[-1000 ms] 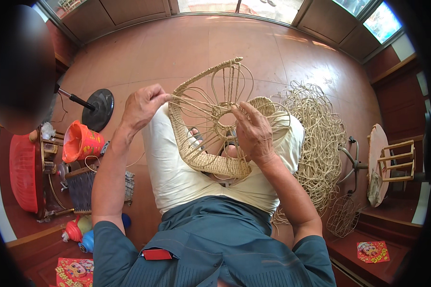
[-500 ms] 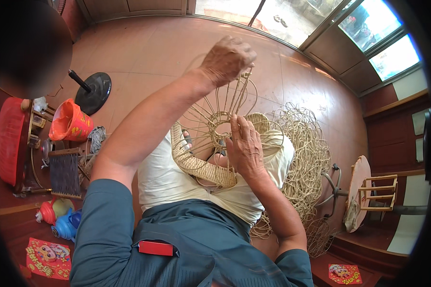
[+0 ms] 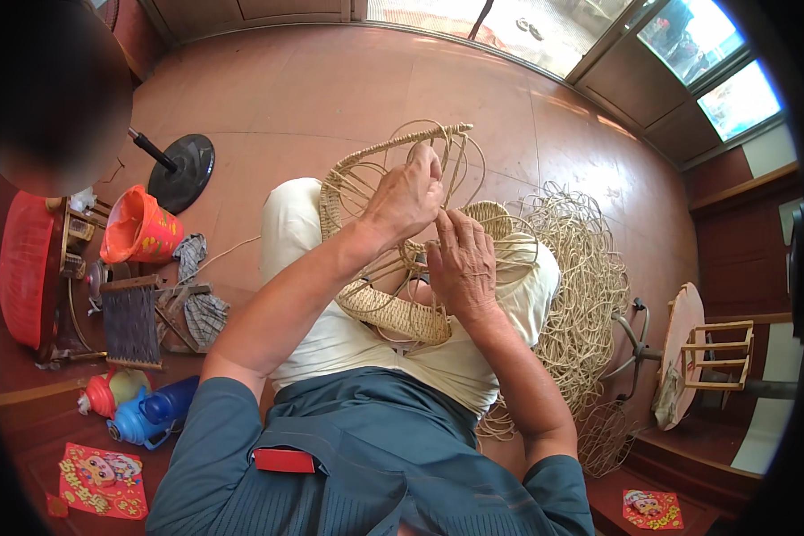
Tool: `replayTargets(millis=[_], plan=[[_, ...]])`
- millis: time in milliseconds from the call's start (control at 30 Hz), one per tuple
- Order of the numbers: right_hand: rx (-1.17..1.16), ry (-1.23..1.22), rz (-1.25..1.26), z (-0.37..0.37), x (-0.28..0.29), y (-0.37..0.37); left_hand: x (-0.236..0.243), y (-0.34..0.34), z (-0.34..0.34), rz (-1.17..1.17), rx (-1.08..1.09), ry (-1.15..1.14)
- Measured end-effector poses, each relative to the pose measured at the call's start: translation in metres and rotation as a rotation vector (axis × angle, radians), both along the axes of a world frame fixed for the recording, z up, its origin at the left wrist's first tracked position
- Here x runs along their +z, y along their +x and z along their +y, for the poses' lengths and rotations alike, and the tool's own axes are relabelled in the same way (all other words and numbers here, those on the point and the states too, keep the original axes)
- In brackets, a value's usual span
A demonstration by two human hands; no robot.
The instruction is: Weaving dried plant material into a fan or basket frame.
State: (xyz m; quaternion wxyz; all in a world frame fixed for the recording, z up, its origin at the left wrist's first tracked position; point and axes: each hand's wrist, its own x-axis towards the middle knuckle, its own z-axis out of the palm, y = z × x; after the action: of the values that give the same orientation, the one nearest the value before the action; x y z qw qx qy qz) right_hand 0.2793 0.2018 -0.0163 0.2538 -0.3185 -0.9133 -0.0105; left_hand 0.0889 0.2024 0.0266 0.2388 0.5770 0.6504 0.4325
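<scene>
A half-woven frame of beige cord (image 3: 380, 308), with a curved plaited rim and looping spokes, lies across my lap. My left hand (image 3: 405, 195) is over its upper middle, fingers pinched on the cord strands, with its fingertips partly hidden. Just below and to the right, my right hand (image 3: 463, 263) grips the strands, index finger raised along them and thumb curled in. A large tangled heap of loose beige cord (image 3: 581, 286) lies on the floor beside my right leg.
At left stand a red bucket (image 3: 134, 228), a round black stand base (image 3: 180, 174), a red plastic basket (image 3: 22, 268), a folded stool (image 3: 129, 326) and vacuum flasks (image 3: 143, 413). At right are a round board (image 3: 674, 313) with a small wooden frame (image 3: 724, 357). Glass doors (image 3: 482, 27) are ahead.
My left hand rose from the rim's left side up over the top, then came down into the middle of the spokes near my right hand, which has stayed on the frame.
</scene>
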Motion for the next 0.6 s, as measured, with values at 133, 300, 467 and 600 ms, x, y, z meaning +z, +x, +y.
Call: replayTargets(millis=[133,300,467,600], plan=[[-0.005,-0.031,0.042,0.001,-0.003,0.0,-0.002,0.001,0.006,-0.104,-0.033,-0.103],[-0.007,-0.046,0.046,0.002,-0.004,-0.001,-0.013,0.002,-0.017,0.007,0.027,0.184],[-0.013,0.152,0.145,0.004,0.002,-0.001,-0.017,-0.003,-0.059,-0.903,-0.046,-0.027],[0.065,0.166,0.098,0.009,0.006,-0.004,-0.029,-0.015,-0.096,-0.938,-0.028,-0.108]])
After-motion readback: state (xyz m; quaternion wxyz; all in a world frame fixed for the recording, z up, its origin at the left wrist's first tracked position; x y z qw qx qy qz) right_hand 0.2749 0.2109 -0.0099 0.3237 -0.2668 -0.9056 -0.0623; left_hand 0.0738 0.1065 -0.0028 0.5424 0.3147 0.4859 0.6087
